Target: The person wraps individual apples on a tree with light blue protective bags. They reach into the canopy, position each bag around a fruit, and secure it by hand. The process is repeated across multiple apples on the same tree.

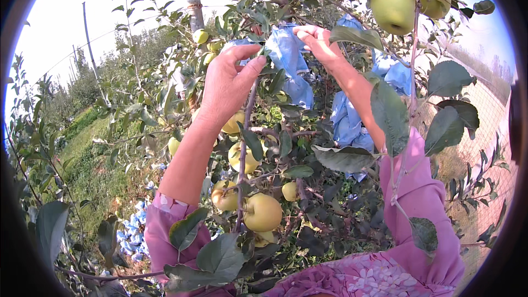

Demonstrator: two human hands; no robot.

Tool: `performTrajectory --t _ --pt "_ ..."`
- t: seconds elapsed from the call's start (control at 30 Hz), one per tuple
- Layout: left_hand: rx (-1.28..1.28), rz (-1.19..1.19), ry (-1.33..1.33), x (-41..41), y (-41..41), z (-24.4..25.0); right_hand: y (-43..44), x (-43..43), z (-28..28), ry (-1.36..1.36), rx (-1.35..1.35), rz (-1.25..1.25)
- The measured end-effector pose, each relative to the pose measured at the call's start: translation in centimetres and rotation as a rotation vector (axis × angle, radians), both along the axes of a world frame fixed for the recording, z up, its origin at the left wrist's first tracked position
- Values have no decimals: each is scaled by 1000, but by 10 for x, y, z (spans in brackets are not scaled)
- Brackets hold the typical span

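A crumpled blue fruit bag (pixel 286 51) hangs among the leaves between my two hands. My left hand (pixel 233 80) is raised on its left side, thumb and forefinger tips close together by a small green leaf; whether they pinch anything is unclear. At the bag's upper right edge is my right hand (pixel 319 43), its bent fingertips beside or touching the blue material. A grip there cannot be made out. Below hang bare yellow-green apples, among them a large apple (pixel 262 212) and another apple (pixel 243 157) partly behind a branch.
More blue bags (pixel 350 119) hang beside my right forearm. Large apples (pixel 392 9) and broad leaves (pixel 390 117) are close at upper right. A thin upright branch (pixel 243 165) runs between my arms. Discarded blue bags (pixel 134 231) litter the ground. Netting (pixel 482 132) stands at right.
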State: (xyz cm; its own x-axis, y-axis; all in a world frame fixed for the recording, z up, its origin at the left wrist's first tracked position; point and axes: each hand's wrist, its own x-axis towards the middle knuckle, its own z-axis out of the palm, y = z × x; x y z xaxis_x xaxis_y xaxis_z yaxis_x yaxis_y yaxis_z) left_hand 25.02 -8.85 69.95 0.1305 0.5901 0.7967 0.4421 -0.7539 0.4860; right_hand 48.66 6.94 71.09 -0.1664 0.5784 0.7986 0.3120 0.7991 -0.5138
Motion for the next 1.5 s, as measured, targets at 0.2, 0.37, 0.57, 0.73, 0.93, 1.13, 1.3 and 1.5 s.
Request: performTrajectory --t 0.2,0.37,0.57,0.73,0.93,1.13,1.3,1.5 --pt "-13 7 44 -45 -25 -35 25 -40 12 128 -401 348" --pt "-148 259 -177 -124 -86 -120 10 -36 19 86 -460 260" --pt "-230 742 246 -132 -173 -172 68 -32 18 57 -410 396" --pt "-530 1010 988 -108 -242 -238 90 -21 15 107 -298 362" --pt "-879 820 1105 16 -318 -250 77 -22 15 71 -151 325" --pt "-980 274 893 147 -312 -170 58 -17 -2 128 -237 359" --pt "-339 375 407 149 -158 -88 39 10 -20 112 -304 326" --pt "-159 523 -192 85 24 6 50 1 -7 166 -254 234"
